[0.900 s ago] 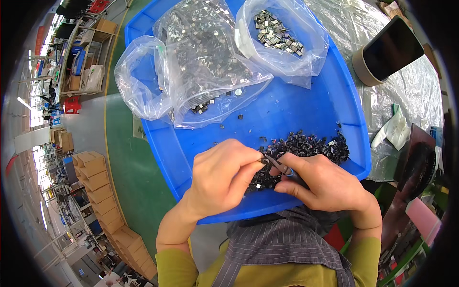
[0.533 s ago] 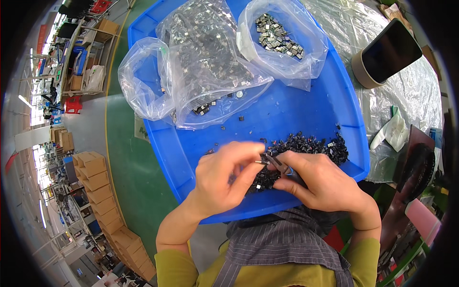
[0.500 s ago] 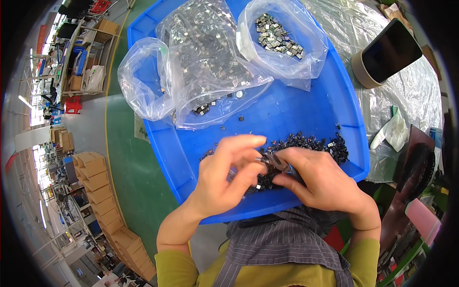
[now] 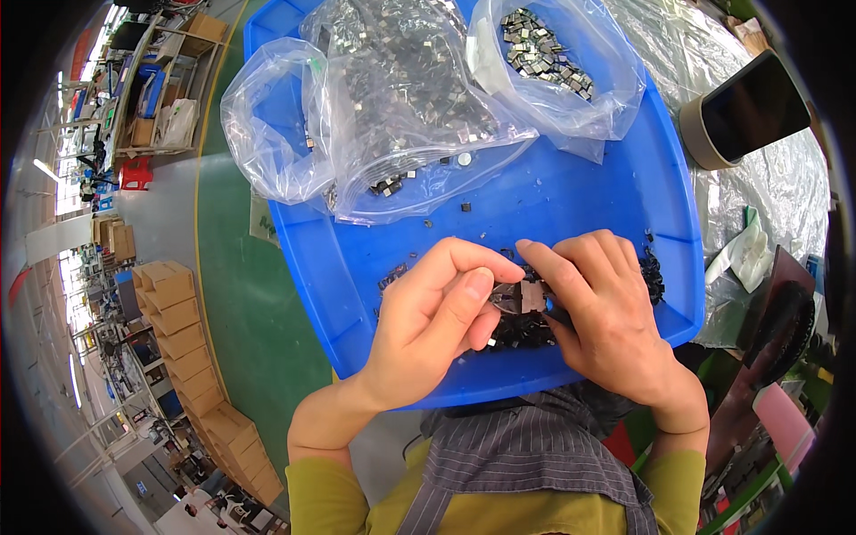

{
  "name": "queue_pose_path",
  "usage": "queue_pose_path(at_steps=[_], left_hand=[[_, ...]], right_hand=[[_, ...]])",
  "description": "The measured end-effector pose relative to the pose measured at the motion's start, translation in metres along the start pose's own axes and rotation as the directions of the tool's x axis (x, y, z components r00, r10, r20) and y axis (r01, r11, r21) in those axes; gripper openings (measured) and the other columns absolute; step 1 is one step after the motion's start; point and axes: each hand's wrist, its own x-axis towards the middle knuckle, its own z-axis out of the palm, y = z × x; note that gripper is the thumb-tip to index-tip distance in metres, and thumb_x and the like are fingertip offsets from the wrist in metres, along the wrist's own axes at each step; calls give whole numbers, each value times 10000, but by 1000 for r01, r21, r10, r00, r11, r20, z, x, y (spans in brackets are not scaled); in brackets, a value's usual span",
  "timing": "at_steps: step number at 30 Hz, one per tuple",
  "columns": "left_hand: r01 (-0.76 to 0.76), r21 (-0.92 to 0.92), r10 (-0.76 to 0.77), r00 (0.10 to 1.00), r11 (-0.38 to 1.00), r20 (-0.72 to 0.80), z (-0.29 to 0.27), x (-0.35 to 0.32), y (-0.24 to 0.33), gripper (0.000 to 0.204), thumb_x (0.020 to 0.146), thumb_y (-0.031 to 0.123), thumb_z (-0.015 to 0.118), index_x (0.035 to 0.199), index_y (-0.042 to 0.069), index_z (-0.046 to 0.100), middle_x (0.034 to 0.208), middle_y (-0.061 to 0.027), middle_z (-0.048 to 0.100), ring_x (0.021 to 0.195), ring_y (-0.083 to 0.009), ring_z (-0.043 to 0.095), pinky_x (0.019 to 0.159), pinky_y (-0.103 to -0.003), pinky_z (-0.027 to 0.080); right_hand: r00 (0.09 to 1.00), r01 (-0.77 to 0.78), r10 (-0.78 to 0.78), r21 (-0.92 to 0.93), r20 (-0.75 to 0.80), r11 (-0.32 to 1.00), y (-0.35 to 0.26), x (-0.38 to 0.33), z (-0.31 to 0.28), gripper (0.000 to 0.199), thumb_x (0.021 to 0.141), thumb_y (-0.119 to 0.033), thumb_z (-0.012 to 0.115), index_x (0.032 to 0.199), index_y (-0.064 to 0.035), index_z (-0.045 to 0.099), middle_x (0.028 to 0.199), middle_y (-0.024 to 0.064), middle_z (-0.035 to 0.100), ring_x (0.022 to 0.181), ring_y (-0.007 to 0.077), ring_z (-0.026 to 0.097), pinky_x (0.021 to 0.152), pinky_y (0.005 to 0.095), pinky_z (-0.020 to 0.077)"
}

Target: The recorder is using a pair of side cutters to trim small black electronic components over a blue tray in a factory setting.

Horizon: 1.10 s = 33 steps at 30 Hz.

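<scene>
Over the near part of a blue tray (image 4: 323, 283), my right hand (image 4: 611, 325) is wrapped round a pair of pliers (image 4: 533, 296) with dark metal jaws pointing left. Part of the handle is hidden under my fingers. My left hand (image 4: 419, 330) is closed in a pinch right at the tip of the jaws. What its thumb and finger hold, if anything, is too small to make out. Beneath both hands lies a heap of small black scraps (image 4: 519, 334) with a few shiny bits in it.
In the tray's far half are a large clear zip bag (image 4: 401, 89) of small metal parts, an open bag (image 4: 615, 98) with shiny pieces, and another clear bag (image 4: 267, 152). At right, a dark-screened device (image 4: 758, 102) and a white glove (image 4: 747, 254) lie on plastic sheeting.
My left thumb and fingers have come together at the jaws. The pliers now point more squarely left, and my right fingers have stretched over them. The view has shifted slightly.
</scene>
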Motion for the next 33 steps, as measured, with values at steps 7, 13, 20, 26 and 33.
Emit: queue_pose_path(at_steps=[7,13,20,26,33], left_hand=[[27,-29,-28,999,999,-31,1,-1,3,240,1046,198,427,1110,27,582,634,2,545,512,-13,435,444,-175,292],[-8,16,9,999,1000,-49,2,-2,1,240,1044,182,426,1115,15,583,635,7,543,520,-17,461,446,-177,307],[-128,203,147,986,971,-80,4,-1,-3,236,1019,80,413,1114,-22,603,632,8,548,548,-32,520,472,-194,375],[-249,346,283,958,904,-49,0,-1,-10,228,1002,45,423,1099,-34,613,656,-15,583,538,-45,535,479,-202,405],[-350,417,389,921,839,-10,-1,0,-14,218,978,7,432,1062,-37,629,733,-60,651,537,-58,563,469,-208,419]], right_hand=[[996,26,-37,-134,-83,991,1,0,4,609,638,-7,668,1238,-57,572,948,80,510,897,269,507,828,407,387],[997,13,-24,-138,-77,990,2,-1,5,576,649,-5,658,1217,-57,580,951,84,512,906,270,510,835,409,390],[994,4,-25,-190,-107,982,3,-2,7,508,709,-50,644,1212,-60,576,952,89,506,909,271,509,841,407,393],[993,19,-51,-284,-104,959,4,-4,10,449,768,-114,599,1213,-64,565,965,100,501,902,271,512,840,414,398],[991,27,-68,-319,-119,947,6,-5,13,444,764,-125,579,1202,-56,564,971,107,504,905,273,515,856,424,407]])
